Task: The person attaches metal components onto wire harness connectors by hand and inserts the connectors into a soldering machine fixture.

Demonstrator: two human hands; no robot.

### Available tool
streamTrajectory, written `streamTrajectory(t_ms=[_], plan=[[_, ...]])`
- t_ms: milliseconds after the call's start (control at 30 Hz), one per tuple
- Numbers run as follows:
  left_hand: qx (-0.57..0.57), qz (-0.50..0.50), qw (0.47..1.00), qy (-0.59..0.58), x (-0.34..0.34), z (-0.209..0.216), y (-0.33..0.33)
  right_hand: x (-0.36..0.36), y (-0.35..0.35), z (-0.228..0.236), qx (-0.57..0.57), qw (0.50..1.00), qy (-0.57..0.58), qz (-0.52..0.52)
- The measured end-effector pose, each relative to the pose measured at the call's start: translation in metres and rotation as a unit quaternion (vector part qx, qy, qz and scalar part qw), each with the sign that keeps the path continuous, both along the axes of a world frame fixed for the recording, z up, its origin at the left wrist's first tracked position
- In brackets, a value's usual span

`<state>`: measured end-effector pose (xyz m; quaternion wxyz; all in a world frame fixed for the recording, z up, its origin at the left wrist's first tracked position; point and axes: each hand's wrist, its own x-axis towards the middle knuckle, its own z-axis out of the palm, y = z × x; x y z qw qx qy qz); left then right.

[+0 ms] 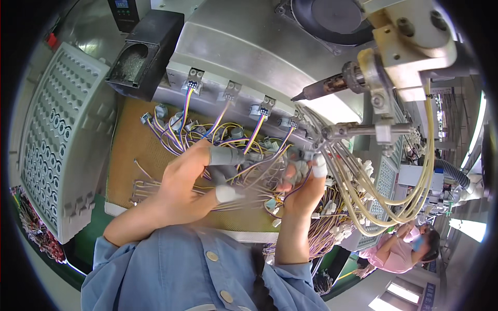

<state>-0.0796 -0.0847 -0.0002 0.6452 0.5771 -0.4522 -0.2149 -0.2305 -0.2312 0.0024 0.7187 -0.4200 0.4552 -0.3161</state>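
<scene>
My left hand (189, 176) is over the heap of wired parts on the mat. Its thumb and index finger are apart, with a grey cot on the index finger and a white one on the thumb. The fingertips are blurred, and nothing shows clearly between them. My right hand (303, 189), with a white cot on its thumb, is closed below the metal tubes. A violet wire (298, 189) runs from its grip across the palm; what hangs on the wire is hidden. Small grey parts with coloured wires (254, 133) sit in a row of metal clips (263, 106) ahead of my hands.
A soldering iron (327, 88) points left above the clips. Yellowish hoses (384, 217) loop down at the right. Grey trays of round parts (57, 140) stand left, beside a black box (145, 54). White-plugged wires (327, 212) pile up at right. Farther off sits a person in pink (394, 254).
</scene>
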Motion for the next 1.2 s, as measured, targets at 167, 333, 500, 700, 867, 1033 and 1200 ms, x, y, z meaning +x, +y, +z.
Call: streamTrajectory(t_ms=[167, 333, 500, 700, 867, 1033, 1200], plan=[[0.018, 0.024, 0.999, -0.037, 0.009, -0.011, 0.006, 0.023, -0.007, -0.018, -0.113, 0.992, 0.040, -0.027], [0.040, 0.029, 0.989, -0.137, 0.008, -0.015, -0.004, 0.017, -0.018, -0.030, -0.047, 0.992, -0.111, -0.035], [0.089, 0.099, 0.942, -0.307, 0.009, 0.002, -0.019, -0.024, -0.055, -0.006, -0.139, 0.970, 0.162, 0.115], [0.224, 0.162, 0.848, -0.453, 0.010, 0.013, -0.058, -0.060, -0.048, 0.002, -0.334, 0.923, 0.183, 0.050], [0.065, 0.238, 0.860, -0.448, 0.015, 0.012, -0.058, -0.065, -0.037, -0.012, -0.411, 0.891, 0.189, 0.032], [0.048, 0.242, 0.884, -0.398, 0.035, 0.033, -0.049, -0.064, -0.027, -0.002, -0.380, 0.923, 0.056, -0.019], [0.046, 0.231, 0.886, -0.399, 0.050, 0.045, -0.063, -0.048, -0.017, 0.001, -0.329, 0.928, 0.072, -0.161]])
